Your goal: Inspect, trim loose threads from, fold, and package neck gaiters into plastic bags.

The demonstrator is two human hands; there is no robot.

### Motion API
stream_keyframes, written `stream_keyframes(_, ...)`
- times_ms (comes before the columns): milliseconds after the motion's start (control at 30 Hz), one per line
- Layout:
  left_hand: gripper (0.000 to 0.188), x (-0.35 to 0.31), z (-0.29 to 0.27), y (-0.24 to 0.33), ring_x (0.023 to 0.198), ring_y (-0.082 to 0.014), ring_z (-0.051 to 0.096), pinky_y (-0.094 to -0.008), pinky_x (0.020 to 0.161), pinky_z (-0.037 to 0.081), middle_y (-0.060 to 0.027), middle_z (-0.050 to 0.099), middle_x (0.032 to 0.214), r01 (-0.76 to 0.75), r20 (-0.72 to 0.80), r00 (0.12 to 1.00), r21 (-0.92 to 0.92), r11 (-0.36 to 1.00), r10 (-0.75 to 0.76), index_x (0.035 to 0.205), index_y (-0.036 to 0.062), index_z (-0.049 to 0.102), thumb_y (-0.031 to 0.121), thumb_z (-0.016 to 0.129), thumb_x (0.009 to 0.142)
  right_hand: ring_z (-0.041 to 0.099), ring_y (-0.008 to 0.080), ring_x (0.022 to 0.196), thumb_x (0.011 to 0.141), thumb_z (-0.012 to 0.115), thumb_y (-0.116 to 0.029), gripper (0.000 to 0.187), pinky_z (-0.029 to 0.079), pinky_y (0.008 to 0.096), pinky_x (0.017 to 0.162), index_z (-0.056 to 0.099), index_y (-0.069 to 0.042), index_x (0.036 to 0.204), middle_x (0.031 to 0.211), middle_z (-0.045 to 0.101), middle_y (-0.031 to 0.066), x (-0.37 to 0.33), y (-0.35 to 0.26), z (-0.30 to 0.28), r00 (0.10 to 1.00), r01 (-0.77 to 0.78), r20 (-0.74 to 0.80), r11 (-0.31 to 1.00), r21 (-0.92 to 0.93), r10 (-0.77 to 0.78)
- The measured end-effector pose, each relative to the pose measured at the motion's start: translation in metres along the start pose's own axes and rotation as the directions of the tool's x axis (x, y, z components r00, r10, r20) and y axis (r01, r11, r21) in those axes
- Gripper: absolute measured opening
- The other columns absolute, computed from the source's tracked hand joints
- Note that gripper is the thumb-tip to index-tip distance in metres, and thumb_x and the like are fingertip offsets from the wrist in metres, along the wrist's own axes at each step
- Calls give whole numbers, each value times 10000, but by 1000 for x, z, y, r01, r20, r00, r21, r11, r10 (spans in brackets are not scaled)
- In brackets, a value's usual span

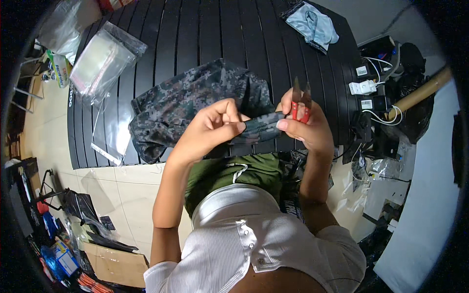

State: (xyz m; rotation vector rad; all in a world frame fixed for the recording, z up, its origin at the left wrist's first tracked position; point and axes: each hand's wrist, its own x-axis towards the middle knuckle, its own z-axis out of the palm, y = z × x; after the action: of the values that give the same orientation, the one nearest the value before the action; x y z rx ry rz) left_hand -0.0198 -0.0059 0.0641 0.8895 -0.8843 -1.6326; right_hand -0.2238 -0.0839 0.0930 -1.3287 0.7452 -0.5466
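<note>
Left hand [210, 128] pinching camo cloth [190, 100], right hand [312, 131] clutching its 3 o'clock end plus red snips [294, 109] (blades pointing 12-ish). Probably checking edge; next move needing tautness.

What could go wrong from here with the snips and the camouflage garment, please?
The right hand pinches the camouflage garment while also holding red-handled snips, so a slip might nick the garment. The snips stand open, so they could prick the left hand if it comes closer.
</note>
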Motion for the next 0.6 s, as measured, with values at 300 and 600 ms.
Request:
stream_keyframes(300, 221, -15, 6, 3, 778, -37, 545, -181, 711, 423, -13, 630, 860, 174, 39, 984, -33, 984, -172, 1045, -23, 582, 57, 574, 839, 406, 54, 647, 698, 691, -46, 227, 343, 199, 596, 504, -76, 822, 735, 449, -44, 3, 2, 7, 999, 48, -11, 980, -192, -51)
stream_keyframes(600, 187, -29, 15, 5, 724, -33, 544, -167, 659, 425, -13, 638, 811, 125, -209, 965, -157, 980, -157, 949, -28, 640, 115, 606, 833, 339, 16, 481, 856, 506, -143, 111, 281, 162, 433, 457, -51, 893, 740, 499, -1, -2, 16, 16, 930, 194, -229, 915, -355, -286)
